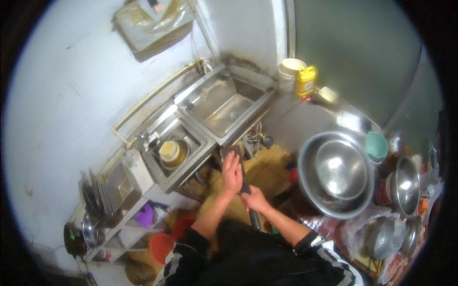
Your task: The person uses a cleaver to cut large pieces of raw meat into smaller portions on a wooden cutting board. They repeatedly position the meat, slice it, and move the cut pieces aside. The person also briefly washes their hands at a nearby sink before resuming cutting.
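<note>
My right hand (256, 200) is closed around the dark handle (254, 220) of a broad-bladed tool that looks like a cleaver. Its flat dark blade (234, 148) points away from me, near the front rim of a stainless steel sink (211, 141). My left hand (232, 176) lies flat along the blade with its fingers stretched out, covering much of it. In the sink's left basin, a metal bowl (184, 159) holds a stack of pale yellow bowls (169, 151). The right basin (223, 107) has a drain in its floor.
At right are nested steel basins (336, 205), a green plastic bowl (376, 146) and more metal bowls (408, 186). A yellow jug (306, 81) stands beside white buckets (287, 80). At left, a shelf unit (123, 227) holds a purple cloth-like item (144, 215). Red buckets (161, 246) sit below.
</note>
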The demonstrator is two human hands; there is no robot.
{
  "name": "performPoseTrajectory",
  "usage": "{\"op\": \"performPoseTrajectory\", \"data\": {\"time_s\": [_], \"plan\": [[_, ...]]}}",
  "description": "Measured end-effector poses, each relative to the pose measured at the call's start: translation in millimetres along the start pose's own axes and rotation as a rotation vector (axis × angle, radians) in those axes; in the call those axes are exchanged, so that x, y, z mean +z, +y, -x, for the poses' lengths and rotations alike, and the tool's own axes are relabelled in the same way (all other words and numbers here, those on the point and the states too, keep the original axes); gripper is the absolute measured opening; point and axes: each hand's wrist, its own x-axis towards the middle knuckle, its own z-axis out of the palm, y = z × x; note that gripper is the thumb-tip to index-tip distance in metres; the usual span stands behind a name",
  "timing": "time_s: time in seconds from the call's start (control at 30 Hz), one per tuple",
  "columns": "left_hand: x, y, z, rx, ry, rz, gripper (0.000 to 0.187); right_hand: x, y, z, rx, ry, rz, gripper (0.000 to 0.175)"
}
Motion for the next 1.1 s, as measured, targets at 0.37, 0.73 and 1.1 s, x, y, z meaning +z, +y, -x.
{"op": "performPoseTrajectory", "data": {"time_s": [0.37, 0.73, 1.1], "plan": [[173.3, -363.0, -386.5, -0.161, -0.353, -0.031, 0.027, -38.4, -36.6, -180.6, -0.037, 0.331, 0.399, 0.02], [129.2, -389.6, -498.6, 0.07, -0.995, 0.259, 0.041, -44.0, 53.2, 15.6, 0.296, 0.608, 0.395, 0.018], [119.5, -148.2, -136.1, 0.226, -0.617, 0.039, 0.019, 119.7, 204.5, 319.6, 0.439, 1.265, 0.211, 0.028]]}}
